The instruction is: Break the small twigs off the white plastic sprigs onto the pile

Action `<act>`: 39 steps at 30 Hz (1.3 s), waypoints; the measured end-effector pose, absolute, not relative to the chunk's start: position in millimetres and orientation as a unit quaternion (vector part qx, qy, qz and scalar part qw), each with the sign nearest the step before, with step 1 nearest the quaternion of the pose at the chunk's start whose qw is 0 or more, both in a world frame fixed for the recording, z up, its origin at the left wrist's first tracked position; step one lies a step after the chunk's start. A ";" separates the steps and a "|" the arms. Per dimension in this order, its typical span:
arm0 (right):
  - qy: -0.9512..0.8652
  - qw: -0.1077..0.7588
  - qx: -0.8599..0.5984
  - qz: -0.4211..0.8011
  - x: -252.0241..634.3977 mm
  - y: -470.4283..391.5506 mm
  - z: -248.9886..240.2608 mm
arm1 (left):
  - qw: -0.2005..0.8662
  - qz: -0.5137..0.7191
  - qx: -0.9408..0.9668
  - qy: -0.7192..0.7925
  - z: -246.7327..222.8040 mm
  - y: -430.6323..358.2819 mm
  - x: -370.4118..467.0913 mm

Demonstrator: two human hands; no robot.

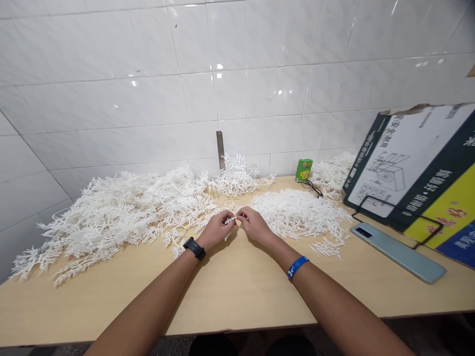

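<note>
Pinching a tiny white piece (230, 220) in fingers (243, 212) of left hand (215, 230) and right hand (255, 226), left of and nearer than the green box (304, 170). Got a messy white heap (137, 207) further left, too.

a phone (399, 252) lies beside a printed carton (415, 173), a green box (304, 170) farther back.

The left forearm (152, 291) and right forearm (330, 296) are extended across the front edge of the worktop (237, 309), angled inward from its two front corners. The left hand (216, 231) and right hand (255, 226) are brought close together between the front and back edges. Fingers are curled on both hands, and each thumb is pressed toward its index finger; the fingertips are held near each other.
</note>
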State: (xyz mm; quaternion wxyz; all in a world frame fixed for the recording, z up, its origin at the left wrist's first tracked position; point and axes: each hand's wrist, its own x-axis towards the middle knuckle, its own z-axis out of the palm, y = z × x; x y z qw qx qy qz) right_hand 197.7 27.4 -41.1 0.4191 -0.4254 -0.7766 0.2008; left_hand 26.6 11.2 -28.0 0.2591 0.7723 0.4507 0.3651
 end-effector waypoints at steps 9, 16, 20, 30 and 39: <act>-0.780 0.406 -0.428 0.209 198.7 29.0 -44.8 | 0.272 0.372 0.755 0.467 -31.5 15.0 26.3; -0.781 0.404 -0.425 0.214 199.5 31.5 -46.5 | 0.286 0.377 0.768 0.432 -29.7 15.0 26.4; -0.780 0.394 -0.430 0.228 199.9 31.0 -46.3 | 0.287 0.374 0.769 0.432 -27.8 14.0 26.6; -0.779 0.405 -0.421 0.226 200.1 27.3 -40.8 | 0.299 0.398 0.749 0.436 -28.5 14.7 27.7; -0.774 0.409 -0.413 0.251 197.3 25.3 -39.4 | 0.270 0.418 0.739 0.454 -32.6 20.1 25.4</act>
